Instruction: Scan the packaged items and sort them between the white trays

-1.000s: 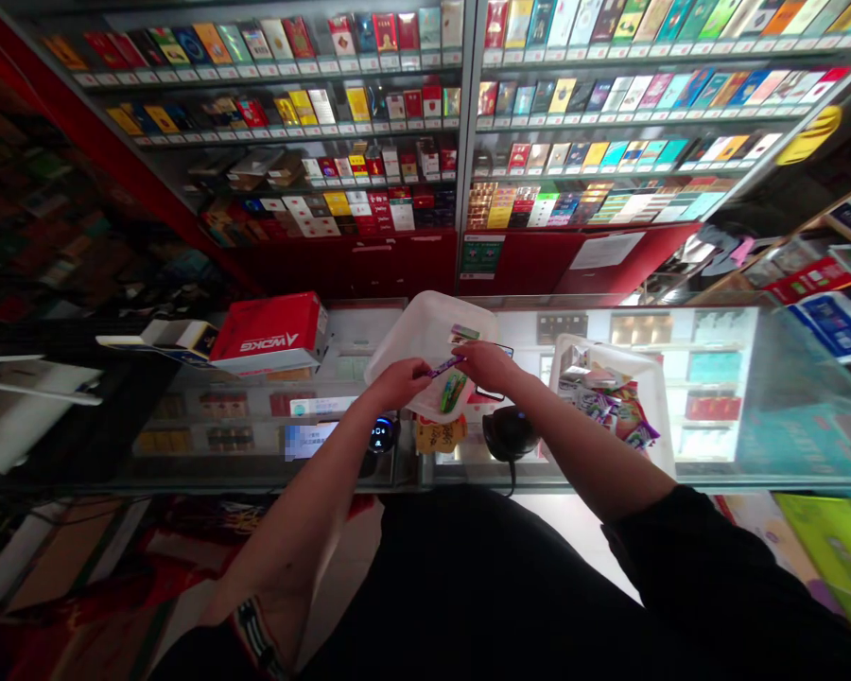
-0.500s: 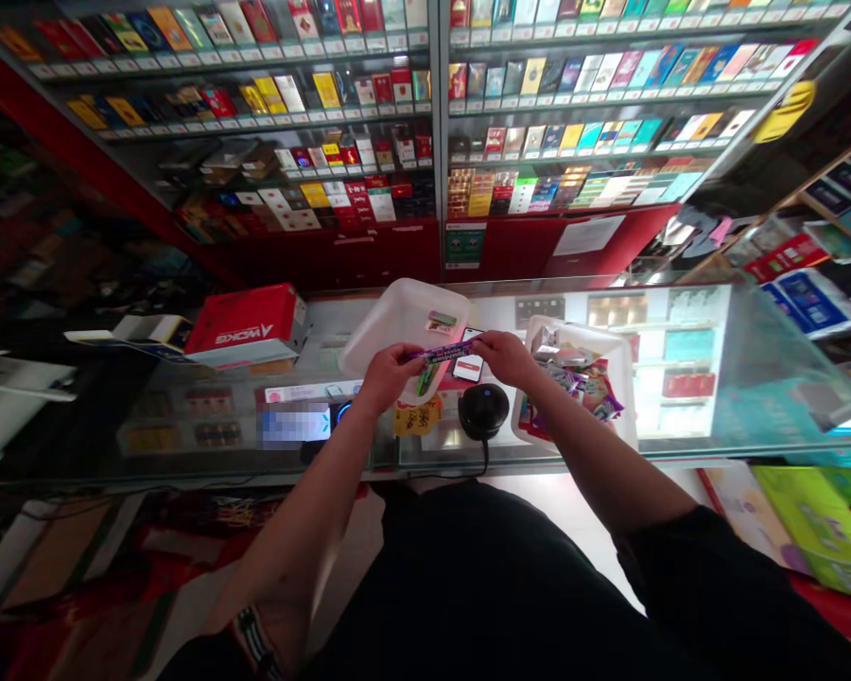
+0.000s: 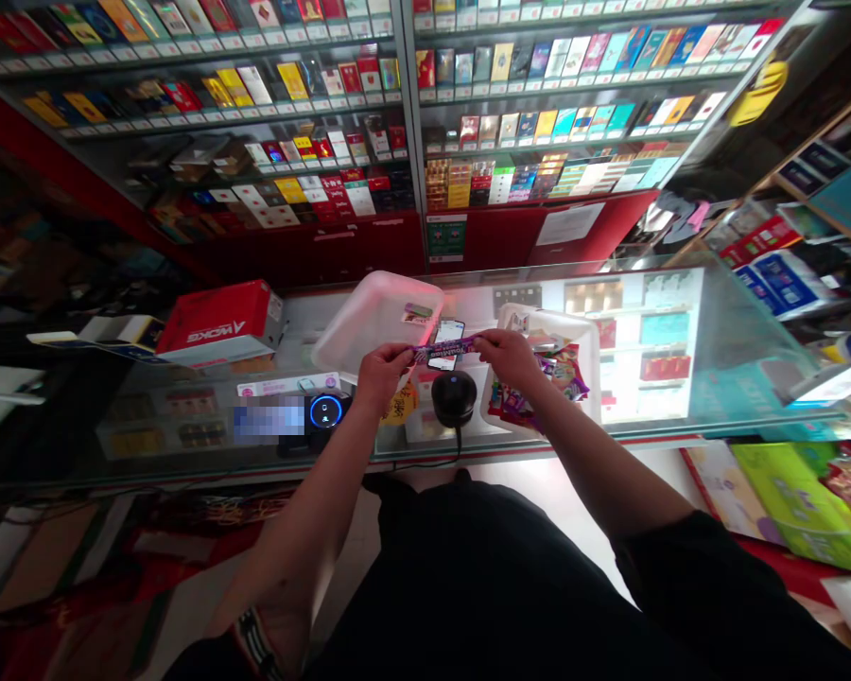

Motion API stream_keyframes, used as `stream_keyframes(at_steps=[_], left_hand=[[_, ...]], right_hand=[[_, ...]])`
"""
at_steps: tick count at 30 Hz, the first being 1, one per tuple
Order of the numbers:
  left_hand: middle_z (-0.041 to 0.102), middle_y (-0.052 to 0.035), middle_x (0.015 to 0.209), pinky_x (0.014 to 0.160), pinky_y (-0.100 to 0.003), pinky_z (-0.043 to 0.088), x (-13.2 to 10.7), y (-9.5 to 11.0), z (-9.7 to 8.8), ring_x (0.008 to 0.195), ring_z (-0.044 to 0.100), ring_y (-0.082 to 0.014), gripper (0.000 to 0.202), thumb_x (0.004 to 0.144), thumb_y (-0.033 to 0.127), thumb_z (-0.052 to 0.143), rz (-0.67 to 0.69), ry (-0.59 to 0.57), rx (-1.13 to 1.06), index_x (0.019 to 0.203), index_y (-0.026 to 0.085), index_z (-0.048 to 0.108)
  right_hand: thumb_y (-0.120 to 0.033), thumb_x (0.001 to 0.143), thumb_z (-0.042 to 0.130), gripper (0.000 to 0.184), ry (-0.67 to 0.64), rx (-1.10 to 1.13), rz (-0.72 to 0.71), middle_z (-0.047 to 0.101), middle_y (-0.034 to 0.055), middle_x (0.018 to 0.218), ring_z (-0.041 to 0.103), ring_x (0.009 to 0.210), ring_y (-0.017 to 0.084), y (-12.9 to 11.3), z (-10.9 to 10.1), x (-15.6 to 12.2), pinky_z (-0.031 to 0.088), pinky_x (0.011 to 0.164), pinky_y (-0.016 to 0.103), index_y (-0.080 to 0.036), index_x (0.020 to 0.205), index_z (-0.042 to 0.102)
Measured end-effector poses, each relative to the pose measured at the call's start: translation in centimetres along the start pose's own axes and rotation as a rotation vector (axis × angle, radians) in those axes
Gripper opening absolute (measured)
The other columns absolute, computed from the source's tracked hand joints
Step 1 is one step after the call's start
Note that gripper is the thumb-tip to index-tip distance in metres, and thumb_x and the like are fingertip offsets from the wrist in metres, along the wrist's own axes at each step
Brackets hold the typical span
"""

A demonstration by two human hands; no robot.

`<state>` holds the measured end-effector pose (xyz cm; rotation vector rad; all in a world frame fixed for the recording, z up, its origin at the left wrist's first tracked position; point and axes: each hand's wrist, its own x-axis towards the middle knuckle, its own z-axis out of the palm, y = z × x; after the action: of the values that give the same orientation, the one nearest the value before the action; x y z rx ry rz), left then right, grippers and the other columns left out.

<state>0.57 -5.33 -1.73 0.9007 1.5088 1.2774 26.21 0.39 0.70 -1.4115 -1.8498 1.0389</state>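
A narrow purple candy packet (image 3: 445,352) is stretched level between my two hands above the glass counter. My left hand (image 3: 384,371) pinches its left end, and my right hand (image 3: 502,354) pinches the right end. Just behind the packet lies a phone (image 3: 451,331) with a lit screen, partly covered by it. On the left stands a white plastic tub (image 3: 358,317) with a small green-and-purple packet (image 3: 418,312) in it. Beneath my right forearm, a second white tub (image 3: 590,331) holds several colourful snack packets (image 3: 565,367).
A black dome-shaped scanner (image 3: 454,397) on a cable stands near the counter's front edge. Left of it are a yellow tag (image 3: 399,405) and a device with a blue glowing ring (image 3: 325,411). A red shoebox (image 3: 217,322) sits further left. Cigarette shelves (image 3: 411,123) rise behind the counter.
The whole view has shifted, so the counter and shelves appear further left. Both hands still hold the purple packet, which now hangs over the phone's middle. The ring on the device is now uncovered.
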Motion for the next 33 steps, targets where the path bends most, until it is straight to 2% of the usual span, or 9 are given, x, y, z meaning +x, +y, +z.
stream_keyframes(at_steps=[3,6,11,14,16,19,23,29,33], left_hand=[[0.074,0.0001,0.079,0.072,-0.028,0.057,-0.1,-0.4,0.9,0.072,0.069,-0.0147,0.052,0.072,0.047,0.086,0.052,0.005,0.012,0.112,0.017,0.074],[0.073,0.001,0.078,0.07,-0.028,0.056,-0.2,-0.8,1.7,0.07,0.069,-0.0149,0.045,0.076,0.044,0.082,0.068,-0.002,0.013,0.111,0.018,0.069],[0.074,-0.0023,0.086,0.075,-0.028,0.055,-0.8,-0.4,2.6,0.077,0.068,-0.0162,0.027,0.082,0.039,0.075,0.133,-0.023,0.195,0.098,0.018,0.073],[0.074,-0.0059,0.104,0.081,-0.03,0.056,-1.5,0.7,3.2,0.088,0.069,-0.0185,0.031,0.083,0.036,0.077,0.257,-0.039,0.401,0.108,0.019,0.075],[0.073,-0.0079,0.115,0.092,-0.034,0.057,-1.9,1.6,3.8,0.1,0.069,-0.0219,0.033,0.082,0.032,0.08,0.372,-0.047,0.562,0.113,0.02,0.075],[0.072,-0.0095,0.119,0.108,-0.042,0.05,-2.2,2.7,4.8,0.117,0.065,-0.0276,0.031,0.085,0.028,0.08,0.513,-0.063,0.755,0.115,0.022,0.074],[0.071,-0.0117,0.122,0.11,-0.043,0.048,-2.3,3.4,6.1,0.119,0.063,-0.0301,0.036,0.087,0.03,0.08,0.622,-0.009,0.835,0.12,0.021,0.07],[0.072,-0.0099,0.118,0.106,-0.039,0.05,-1.7,3.9,6.8,0.116,0.064,-0.0268,0.019,0.096,0.019,0.064,0.607,0.056,0.835,0.113,0.022,0.071],[0.073,-0.0094,0.111,0.102,-0.037,0.052,-1.3,3.7,6.4,0.109,0.066,-0.0258,0.015,0.097,0.021,0.066,0.572,0.1,0.79,0.11,0.02,0.073]], right_hand=[[-0.038,0.093,0.06,0.032,0.053,0.098,0.042,0.072,0.0001,0.074,0.066,0.066,0.016,0.2,-0.4,-0.2,0.05,0.068,0.027,-0.016,0.109,0.078],[-0.036,0.09,0.063,0.039,0.109,0.143,0.047,0.07,-0.0018,0.074,0.066,0.064,0.015,0.5,-0.6,-0.3,0.051,0.067,0.027,-0.017,0.122,0.074],[-0.038,0.089,0.063,0.03,0.134,0.142,0.011,0.066,-0.003,0.07,0.064,0.064,0.015,0.3,-1.1,-0.4,0.05,0.066,0.027,-0.018,0.108,0.075],[-0.035,0.086,0.063,0.026,0.148,0.176,0.006,0.068,-0.0014,0.071,0.063,0.062,0.015,-0.6,-1.3,-0.2,0.05,0.065,0.028,-0.017,0.101,0.074],[-0.034,0.085,0.063,0.024,0.145,0.197,-0.013,0.07,-0.0006,0.073,0.062,0.062,0.015,-1.5,-1.3,0.0,0.05,0.064,0.028,-0.017,0.1,0.073],[-0.032,0.085,0.065,0.021,0.125,0.217,-0.048,0.071,-0.0007,0.074,0.063,0.063,0.014,-3.0,-1.0,0.4,0.05,0.063,0.026,-0.018,0.097,0.073],[-0.029,0.085,0.066,0.017,0.111,0.238,-0.061,0.071,-0.0013,0.074,0.064,0.065,0.014,-4.7,-0.1,0.8,0.051,0.065,0.026,-0.018,0.096,0.073],[-0.033,0.087,0.071,0.019,0.082,0.228,-0.121,0.075,0.0005,0.08,0.068,0.073,0.016,-5.9,1.2,0.8,0.053,0.071,0.027,-0.019,0.098,0.075],[-0.033,0.088,0.069,0.023,0.056,0.319,-0.131,0.073,-0.0004,0.075,0.068,0.068,0.016,-5.3,1.4,1.1,0.053,0.068,0.028,-0.018,0.105,0.075]])
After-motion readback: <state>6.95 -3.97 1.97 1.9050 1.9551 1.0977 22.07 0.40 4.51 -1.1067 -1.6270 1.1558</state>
